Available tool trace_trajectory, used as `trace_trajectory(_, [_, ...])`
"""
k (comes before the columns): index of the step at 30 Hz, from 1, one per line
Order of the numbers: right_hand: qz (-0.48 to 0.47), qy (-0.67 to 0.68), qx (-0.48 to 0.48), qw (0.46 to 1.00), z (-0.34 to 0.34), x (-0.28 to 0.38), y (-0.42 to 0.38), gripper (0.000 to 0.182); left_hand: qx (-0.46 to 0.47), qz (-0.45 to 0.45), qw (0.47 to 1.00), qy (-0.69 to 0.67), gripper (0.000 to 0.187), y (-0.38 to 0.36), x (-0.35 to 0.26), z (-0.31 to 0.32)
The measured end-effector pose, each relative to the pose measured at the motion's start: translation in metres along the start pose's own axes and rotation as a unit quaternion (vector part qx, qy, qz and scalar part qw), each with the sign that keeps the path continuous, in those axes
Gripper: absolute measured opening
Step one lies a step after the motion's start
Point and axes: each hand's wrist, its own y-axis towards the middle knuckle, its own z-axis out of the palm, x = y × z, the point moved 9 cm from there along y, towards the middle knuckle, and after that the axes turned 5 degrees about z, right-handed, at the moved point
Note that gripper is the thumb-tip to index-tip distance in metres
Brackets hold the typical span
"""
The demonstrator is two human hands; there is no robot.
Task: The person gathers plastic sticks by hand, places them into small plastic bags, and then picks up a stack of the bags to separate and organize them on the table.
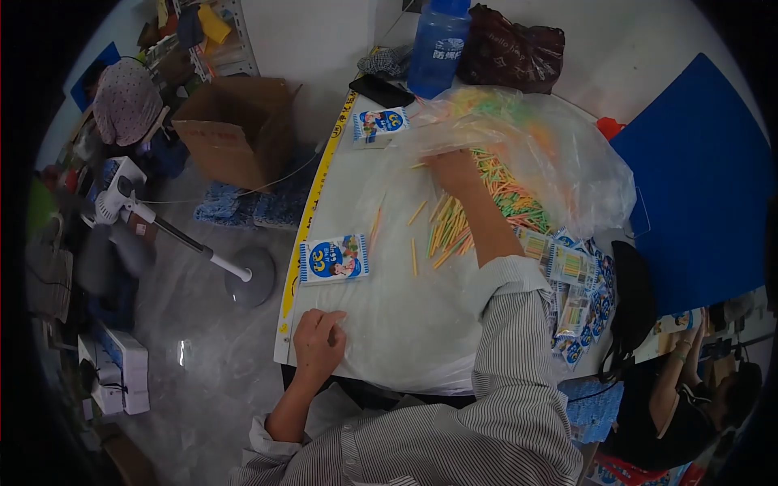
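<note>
A head-worn camera looks down on a white counter (405, 324) covered with a thin plastic sheet. At the near left edge, the person's left hand (318, 340) rests on the sheet with its fingers (328, 317) curled loosely together, holding nothing that can be seen. Just beyond it, near the left edge, lies a small blue and white printed packet (334, 259).

The right arm, in a grey striped sleeve (515, 356), stretches across the middle of the counter. The right hand (454, 172) reaches into the mouth of a large clear plastic bag (559, 154) full of thin coloured sticks (506, 190); the bag film blurs the fingers, so whether they grip any sticks cannot be told. More loose sticks, mostly orange and yellow, lie scattered on the counter (446, 231) beside the forearm. To the right of the sleeve, along the right edge, a heap of filled packets (571, 283) is stacked, with a black strap or bag (632, 308) next to them.

Toward the far left corner sits a second printed packet (379, 125), then a black phone (381, 91), a blue bottle (438, 44) and a dark red bag (510, 53). A blue board (697, 186) lies at the far right.

Left of the counter, a grey floor holds a standing fan (162, 227), a cardboard box (239, 125) and white cartons (117, 368). Another person sits at the lower right (689, 389).
</note>
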Motion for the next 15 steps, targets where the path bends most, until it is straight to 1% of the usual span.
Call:
trace_trajectory(2, [0.034,-0.031,-0.035,0.998,-0.001,-0.027,-0.005,0.034,-0.001,0.002,1.000,-0.003,0.028,0.000,0.000,0.000])
trace_trajectory(3, [0.033,-0.033,-0.034,0.998,-0.003,-0.034,-0.010,0.034,-0.001,-0.003,1.000,-0.006,0.028,0.000,0.001,-0.001])
trace_trajectory(5, [0.064,-0.072,-0.036,0.995,-0.006,-0.049,-0.017,0.036,-0.002,-0.011,1.000,-0.010,0.027,0.000,0.001,0.000])
trace_trajectory(9, [0.089,-0.070,-0.010,0.993,-0.011,-0.055,-0.022,0.037,-0.002,-0.007,1.000,-0.008,0.027,-0.001,0.002,0.000])
trace_trajectory(11, [0.120,-0.050,0.014,0.991,-0.016,-0.054,-0.022,0.034,-0.006,-0.005,1.000,-0.011,0.027,0.000,0.003,0.000])
trace_trajectory(12, [0.118,-0.051,0.015,0.992,-0.017,-0.051,-0.017,0.034,-0.004,-0.006,1.000,-0.009,0.027,0.000,0.003,-0.001])
trace_trajectory(14, [0.074,0.096,0.018,0.992,-0.015,-0.039,-0.002,0.024,-0.001,-0.008,1.000,-0.008,0.027,0.000,0.002,0.000])
trace_trajectory(15, [0.075,0.096,0.019,0.992,-0.009,-0.038,0.006,0.024,0.000,-0.012,1.000,-0.007,0.026,0.000,0.002,0.000])
